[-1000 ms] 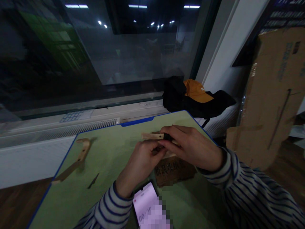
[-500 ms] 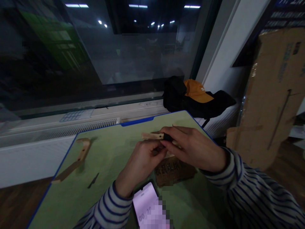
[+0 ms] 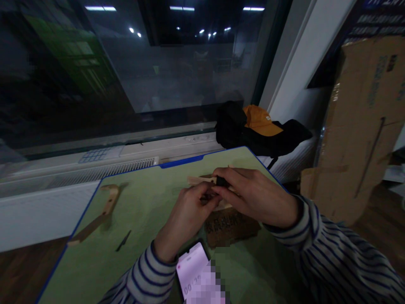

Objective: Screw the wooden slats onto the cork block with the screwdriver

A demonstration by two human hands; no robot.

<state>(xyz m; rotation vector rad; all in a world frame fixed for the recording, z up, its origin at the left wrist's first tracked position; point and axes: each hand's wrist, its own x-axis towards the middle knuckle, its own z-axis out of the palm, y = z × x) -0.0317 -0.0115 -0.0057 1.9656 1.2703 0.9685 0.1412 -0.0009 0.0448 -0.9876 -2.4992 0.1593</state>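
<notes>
Together, left hand (image 3: 185, 215) and right hand (image 3: 253, 196) meet above the green mat (image 3: 142, 211), fingers pinching a wooden piece (image 3: 199, 180).

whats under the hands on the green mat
Under both hands, the left hand and right hand, lies a brown wooden block with carved characters on the green mat, and a lit phone beneath the left wrist. The block's far edge is covered by the hands.
</notes>
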